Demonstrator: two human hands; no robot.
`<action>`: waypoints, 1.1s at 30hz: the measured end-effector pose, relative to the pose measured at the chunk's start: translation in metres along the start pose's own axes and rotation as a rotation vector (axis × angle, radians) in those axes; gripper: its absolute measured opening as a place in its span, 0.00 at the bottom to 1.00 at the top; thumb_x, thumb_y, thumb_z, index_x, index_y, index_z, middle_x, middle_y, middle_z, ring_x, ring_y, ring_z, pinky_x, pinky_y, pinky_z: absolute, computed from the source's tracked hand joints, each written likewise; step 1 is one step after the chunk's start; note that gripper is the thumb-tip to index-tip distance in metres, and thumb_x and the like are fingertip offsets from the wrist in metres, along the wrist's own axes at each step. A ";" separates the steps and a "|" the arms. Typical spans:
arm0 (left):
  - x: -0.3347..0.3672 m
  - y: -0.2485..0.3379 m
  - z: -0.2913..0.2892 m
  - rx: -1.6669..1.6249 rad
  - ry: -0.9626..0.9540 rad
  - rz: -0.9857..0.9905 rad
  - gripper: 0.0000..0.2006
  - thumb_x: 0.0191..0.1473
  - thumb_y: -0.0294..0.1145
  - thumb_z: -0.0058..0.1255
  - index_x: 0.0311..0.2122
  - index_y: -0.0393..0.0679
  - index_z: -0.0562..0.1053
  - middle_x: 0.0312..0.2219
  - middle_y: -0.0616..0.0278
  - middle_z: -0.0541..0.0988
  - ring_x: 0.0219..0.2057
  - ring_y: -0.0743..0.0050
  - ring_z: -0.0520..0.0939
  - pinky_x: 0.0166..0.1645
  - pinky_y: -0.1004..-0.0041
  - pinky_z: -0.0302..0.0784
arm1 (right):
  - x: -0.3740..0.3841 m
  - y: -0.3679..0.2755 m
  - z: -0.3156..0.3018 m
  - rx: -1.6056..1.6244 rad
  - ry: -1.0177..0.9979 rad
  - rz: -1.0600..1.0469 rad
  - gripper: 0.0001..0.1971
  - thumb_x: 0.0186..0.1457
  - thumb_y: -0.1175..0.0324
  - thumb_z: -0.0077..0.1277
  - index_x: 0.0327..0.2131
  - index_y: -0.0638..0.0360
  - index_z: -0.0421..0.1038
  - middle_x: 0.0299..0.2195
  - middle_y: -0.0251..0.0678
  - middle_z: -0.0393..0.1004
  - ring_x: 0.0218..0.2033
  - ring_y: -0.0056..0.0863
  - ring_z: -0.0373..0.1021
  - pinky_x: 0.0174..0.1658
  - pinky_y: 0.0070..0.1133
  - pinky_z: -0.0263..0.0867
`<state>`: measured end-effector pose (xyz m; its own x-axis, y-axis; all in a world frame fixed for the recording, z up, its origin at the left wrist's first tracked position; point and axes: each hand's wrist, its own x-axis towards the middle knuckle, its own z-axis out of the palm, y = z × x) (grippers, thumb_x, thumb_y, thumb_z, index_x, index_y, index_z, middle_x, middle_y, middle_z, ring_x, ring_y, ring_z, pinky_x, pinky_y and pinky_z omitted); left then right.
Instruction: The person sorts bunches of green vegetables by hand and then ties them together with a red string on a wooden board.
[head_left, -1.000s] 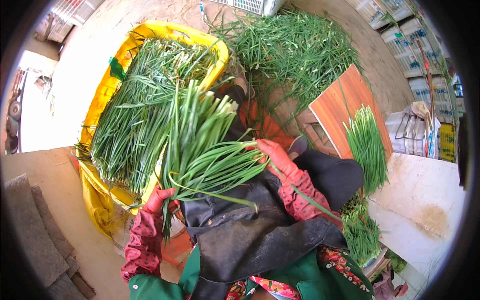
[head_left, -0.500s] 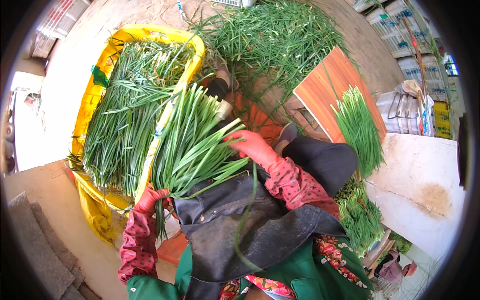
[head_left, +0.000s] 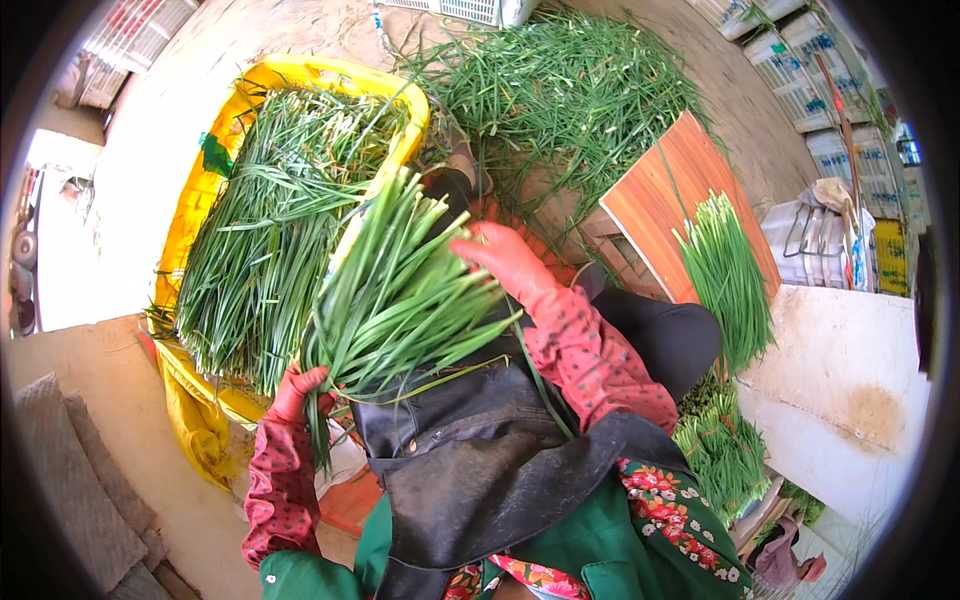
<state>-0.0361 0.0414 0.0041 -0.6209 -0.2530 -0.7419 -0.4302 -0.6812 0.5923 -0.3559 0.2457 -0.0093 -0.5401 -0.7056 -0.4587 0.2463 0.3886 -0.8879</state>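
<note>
A loose bunch of garlic chives (head_left: 405, 300) lies across my lap, its pale cut ends pointing up and its leaves fanning to the right. My left hand (head_left: 297, 393), in a red rubber glove, is closed around the lower left part of the bunch. Just right of the cut ends is my right hand (head_left: 505, 262), also gloved in red. Its fingers are stretched toward the stalks, with nothing visible in them. A loose leaf hangs below it over the black apron (head_left: 480, 480). At left, a yellow crate (head_left: 190, 225) is packed with chives.
A heap of loose chives (head_left: 570, 90) covers the floor ahead. To the right, a wood-grain board (head_left: 650, 195) carries a neat chive bundle (head_left: 725, 285). Tied bundles (head_left: 720, 450) lie below it, beside a white panel (head_left: 830, 370). White crates (head_left: 850, 160) are stacked far right.
My right hand has moved up and slightly away from the stalks, its fingers straighter. The bunch's right-hand leaves have shifted and blur a little. My left hand keeps its grip.
</note>
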 end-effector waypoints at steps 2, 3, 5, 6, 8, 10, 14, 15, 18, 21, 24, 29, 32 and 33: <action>0.002 0.001 -0.002 -0.002 -0.021 0.009 0.16 0.45 0.39 0.61 0.36 0.42 0.73 0.20 0.62 0.77 0.13 0.75 0.75 0.14 0.77 0.66 | -0.015 0.021 -0.002 -0.035 0.058 0.159 0.15 0.54 0.59 0.52 0.34 0.62 0.71 0.25 0.33 0.73 0.25 0.20 0.70 0.22 0.21 0.65; 0.001 0.006 0.009 0.027 0.065 -0.007 0.14 0.45 0.39 0.61 0.35 0.43 0.73 0.19 0.63 0.76 0.12 0.76 0.74 0.14 0.78 0.65 | -0.018 0.033 -0.004 -0.079 0.073 0.178 0.14 0.55 0.60 0.51 0.35 0.63 0.71 0.25 0.33 0.73 0.24 0.20 0.70 0.21 0.21 0.65; 0.005 0.010 0.015 0.052 0.058 -0.063 0.14 0.45 0.37 0.60 0.35 0.42 0.72 0.19 0.63 0.76 0.12 0.76 0.73 0.13 0.79 0.65 | -0.028 0.049 -0.008 0.028 0.146 0.169 0.13 0.56 0.61 0.49 0.35 0.63 0.71 0.24 0.33 0.73 0.23 0.20 0.70 0.22 0.20 0.65; 0.006 0.014 0.021 0.057 0.037 -0.066 0.13 0.46 0.34 0.60 0.36 0.42 0.73 0.19 0.63 0.77 0.13 0.75 0.74 0.15 0.79 0.67 | -0.030 0.053 -0.010 0.077 0.193 0.166 0.12 0.57 0.61 0.48 0.34 0.62 0.71 0.21 0.32 0.71 0.20 0.20 0.68 0.21 0.20 0.63; 0.007 0.017 0.037 0.049 0.065 -0.104 0.12 0.46 0.30 0.59 0.37 0.40 0.73 0.20 0.63 0.77 0.15 0.75 0.75 0.17 0.79 0.68 | -0.031 0.053 -0.016 0.123 0.235 0.229 0.12 0.57 0.61 0.48 0.34 0.61 0.72 0.20 0.32 0.71 0.18 0.20 0.66 0.20 0.20 0.62; 0.013 0.017 0.029 0.113 0.025 -0.164 0.11 0.46 0.29 0.60 0.36 0.39 0.74 0.21 0.62 0.78 0.15 0.75 0.75 0.18 0.78 0.69 | -0.028 0.053 -0.022 0.144 0.271 0.241 0.12 0.58 0.61 0.48 0.34 0.60 0.72 0.19 0.31 0.70 0.16 0.19 0.64 0.17 0.18 0.60; 0.015 0.015 0.029 0.204 0.034 -0.118 0.14 0.46 0.29 0.61 0.39 0.39 0.73 0.21 0.63 0.78 0.15 0.76 0.75 0.19 0.78 0.70 | -0.015 0.064 -0.060 0.178 0.507 0.177 0.14 0.57 0.59 0.46 0.33 0.60 0.73 0.18 0.30 0.69 0.13 0.18 0.62 0.14 0.18 0.59; 0.014 0.018 0.032 0.215 0.031 -0.111 0.15 0.46 0.29 0.61 0.39 0.39 0.73 0.21 0.63 0.78 0.15 0.76 0.75 0.19 0.78 0.69 | -0.010 0.072 -0.085 0.144 0.613 0.130 0.15 0.58 0.58 0.44 0.31 0.59 0.74 0.18 0.30 0.69 0.12 0.18 0.61 0.14 0.18 0.59; 0.012 0.021 0.031 0.232 0.032 -0.145 0.16 0.46 0.29 0.60 0.41 0.39 0.72 0.21 0.64 0.78 0.15 0.76 0.75 0.19 0.78 0.69 | -0.007 0.057 -0.150 0.178 0.944 0.050 0.12 0.58 0.67 0.42 0.38 0.60 0.74 0.21 0.30 0.68 0.17 0.15 0.62 0.17 0.14 0.60; 0.014 0.015 0.034 0.304 0.094 -0.081 0.10 0.47 0.35 0.59 0.32 0.41 0.74 0.14 0.61 0.75 0.08 0.76 0.69 0.11 0.76 0.63 | -0.004 0.026 -0.164 0.207 0.665 -0.334 0.12 0.57 0.71 0.43 0.42 0.59 0.73 0.27 0.34 0.73 0.25 0.18 0.69 0.26 0.16 0.66; 0.006 0.023 0.034 0.306 0.082 -0.104 0.10 0.47 0.34 0.58 0.33 0.41 0.74 0.14 0.61 0.75 0.08 0.76 0.69 0.11 0.76 0.63 | 0.004 -0.023 -0.071 -0.493 0.227 -0.664 0.12 0.51 0.73 0.52 0.41 0.58 0.74 0.37 0.36 0.75 0.35 0.26 0.72 0.39 0.21 0.67; 0.010 0.022 0.027 0.275 0.015 -0.075 0.14 0.45 0.35 0.62 0.35 0.41 0.74 0.17 0.60 0.77 0.11 0.75 0.73 0.13 0.77 0.65 | 0.006 0.000 -0.012 -0.691 0.192 -0.847 0.08 0.48 0.70 0.56 0.34 0.58 0.74 0.33 0.37 0.77 0.35 0.32 0.73 0.41 0.24 0.67; 0.011 0.023 0.019 0.231 -0.050 -0.119 0.19 0.45 0.34 0.63 0.42 0.41 0.72 0.22 0.62 0.78 0.17 0.76 0.77 0.18 0.79 0.71 | 0.005 0.007 -0.012 -0.344 0.220 -0.540 0.06 0.51 0.69 0.54 0.33 0.59 0.74 0.29 0.36 0.77 0.33 0.32 0.74 0.38 0.23 0.67; 0.009 0.025 0.019 0.238 -0.052 -0.132 0.19 0.45 0.34 0.63 0.41 0.41 0.72 0.22 0.62 0.78 0.17 0.76 0.77 0.18 0.79 0.71 | 0.004 0.005 -0.013 -0.222 0.211 -0.392 0.06 0.52 0.69 0.53 0.33 0.59 0.73 0.28 0.37 0.77 0.33 0.32 0.74 0.37 0.23 0.67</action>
<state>-0.0653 0.0352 0.0185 -0.5793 -0.1332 -0.8042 -0.6477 -0.5239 0.5533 -0.3671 0.2530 -0.0153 -0.7149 -0.6971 -0.0544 -0.1724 0.2512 -0.9525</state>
